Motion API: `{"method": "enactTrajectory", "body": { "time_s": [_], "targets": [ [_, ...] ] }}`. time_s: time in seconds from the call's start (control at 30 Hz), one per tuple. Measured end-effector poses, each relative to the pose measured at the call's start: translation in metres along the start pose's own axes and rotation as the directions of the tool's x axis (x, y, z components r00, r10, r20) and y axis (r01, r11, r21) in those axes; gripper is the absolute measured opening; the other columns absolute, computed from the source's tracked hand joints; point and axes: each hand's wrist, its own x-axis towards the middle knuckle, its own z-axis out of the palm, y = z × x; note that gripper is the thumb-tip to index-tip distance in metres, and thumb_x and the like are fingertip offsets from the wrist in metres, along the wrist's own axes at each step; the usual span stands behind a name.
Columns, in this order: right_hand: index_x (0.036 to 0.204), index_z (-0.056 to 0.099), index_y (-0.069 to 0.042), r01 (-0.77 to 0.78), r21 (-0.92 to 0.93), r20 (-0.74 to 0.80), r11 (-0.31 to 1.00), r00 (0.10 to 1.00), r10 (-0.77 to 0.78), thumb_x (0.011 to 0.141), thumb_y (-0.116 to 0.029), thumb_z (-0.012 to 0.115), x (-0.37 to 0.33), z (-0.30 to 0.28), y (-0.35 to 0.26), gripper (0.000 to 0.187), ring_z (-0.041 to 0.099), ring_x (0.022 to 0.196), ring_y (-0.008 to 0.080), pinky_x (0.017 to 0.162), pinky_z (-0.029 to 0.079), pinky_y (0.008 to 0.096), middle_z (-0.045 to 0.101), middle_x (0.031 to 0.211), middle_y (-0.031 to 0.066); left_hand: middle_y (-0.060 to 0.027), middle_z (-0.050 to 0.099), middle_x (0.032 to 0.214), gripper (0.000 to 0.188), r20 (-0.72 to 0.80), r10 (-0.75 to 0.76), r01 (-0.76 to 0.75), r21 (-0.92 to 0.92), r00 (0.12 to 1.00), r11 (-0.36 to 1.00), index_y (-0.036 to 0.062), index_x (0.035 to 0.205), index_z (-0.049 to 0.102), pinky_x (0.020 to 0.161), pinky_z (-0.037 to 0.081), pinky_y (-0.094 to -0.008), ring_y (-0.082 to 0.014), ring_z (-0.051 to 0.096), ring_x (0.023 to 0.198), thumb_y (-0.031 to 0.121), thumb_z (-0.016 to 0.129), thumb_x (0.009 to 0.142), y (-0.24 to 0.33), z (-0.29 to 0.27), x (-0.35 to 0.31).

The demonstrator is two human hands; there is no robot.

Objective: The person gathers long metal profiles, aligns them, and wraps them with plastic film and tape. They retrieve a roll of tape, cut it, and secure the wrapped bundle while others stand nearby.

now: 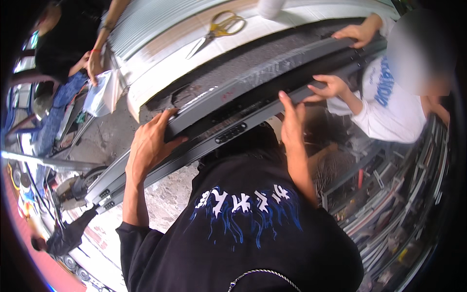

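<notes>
Two long dark grey metal profiles (292, 56) lie side by side in front of me, running from the lower left to the upper right with a dark gap between them. My left hand (152, 142) is wrapped over them left of the middle, thumb toward the gap. At the near profile, my right hand (293, 119) grips the edge, its fingers partly hidden. Oval slotted holes (231, 133) show in the near profile's side. A co-worker in a white shirt (384, 104) has one hand (357, 35) on the far profile and the other (328, 88) at the near one, beside my right hand.
Yellow-handled scissors (224, 25) lie on a white-covered surface beyond the profiles, near a white cylinder (270, 7). At the upper left, another person holds a clear packet (101, 92). Stacked metal lengths (399, 214) crowd the right. A person in dark clothes (68, 238) is at the lower left.
</notes>
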Motion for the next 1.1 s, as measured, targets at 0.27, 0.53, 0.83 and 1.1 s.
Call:
{"method": "enactTrajectory", "body": {
  "time_s": [0.27,0.53,0.83,1.1],
  "targets": [
    [0.141,0.060,-0.004,0.027,-0.096,0.009,0.995,1.000,-0.027,0.109,-0.029,0.072,-0.007,0.008,-0.004,0.042,0.070,0.107,0.0182,0.081,0.060,0.0362,0.069,0.124,0.0065,-0.0147,0.062,0.107,0.045,-0.164,0.115,-0.112,0.026,0.980,0.993,0.0024,0.119,0.075,0.096,0.055,-0.0443,-0.0364,0.065,0.105,0.023,0.091,0.082,-0.009,-0.008,0.002],
    [0.121,0.065,-0.002,0.060,-0.254,0.050,0.965,0.998,-0.049,0.111,-0.032,0.068,0.010,-0.011,-0.009,0.032,0.070,0.086,0.0173,0.071,0.059,0.0326,0.069,0.104,0.0058,-0.0114,0.065,0.106,0.055,-0.217,0.027,-0.021,0.030,0.976,0.999,0.0082,0.127,0.075,0.089,0.055,-0.0457,-0.0344,0.067,0.101,0.016,0.094,0.076,-0.002,0.000,-0.008],
    [0.089,0.062,-0.002,0.124,-0.560,0.215,0.820,0.977,-0.001,0.112,-0.046,0.065,0.027,-0.029,-0.018,0.049,0.063,0.059,0.0123,0.054,0.048,0.0266,0.058,0.066,0.0028,-0.0093,0.067,0.123,0.065,-0.297,-0.006,0.052,0.147,0.955,0.988,0.0121,0.138,0.065,0.100,0.055,-0.0447,-0.0310,0.064,0.118,0.042,0.088,0.087,-0.004,0.034,-0.024],
    [0.119,0.071,-0.002,0.882,-0.432,0.814,0.190,0.472,-0.340,0.093,-0.017,0.084,-0.006,0.017,-0.103,0.033,0.067,0.105,0.0292,0.097,0.052,0.0406,0.071,0.112,0.0149,-0.0097,0.067,0.119,0.066,-0.330,-0.024,0.088,0.180,0.944,0.980,0.0113,0.136,0.068,0.101,0.053,-0.0460,-0.0306,0.066,0.118,0.056,0.083,0.090,0.001,0.037,-0.028]
  ]
}}
